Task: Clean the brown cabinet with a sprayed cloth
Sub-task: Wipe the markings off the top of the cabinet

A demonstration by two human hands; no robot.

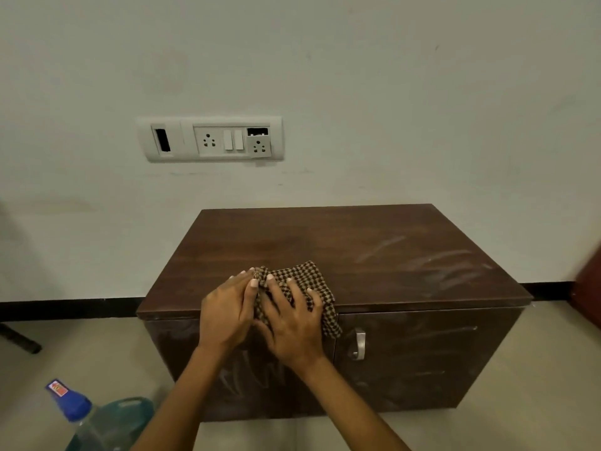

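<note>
The low brown cabinet point(374, 252) stands against the wall, its top and front streaked with pale dust. A brown checked cloth point(305, 275) lies bunched on the front edge of the top and hangs a little over the door. My right hand point(292, 323) lies spread on the cloth, fingers pressing it down. My left hand point(227, 310) rests beside it on the cloth's left edge, fingers straight and touching the fabric.
A spray bottle point(97, 418) with a blue cap and bluish liquid stands on the floor at the lower left. A metal handle point(359, 345) sits on the cabinet door. A socket panel point(211, 139) is on the wall above. A dark red object point(590, 288) edges in at right.
</note>
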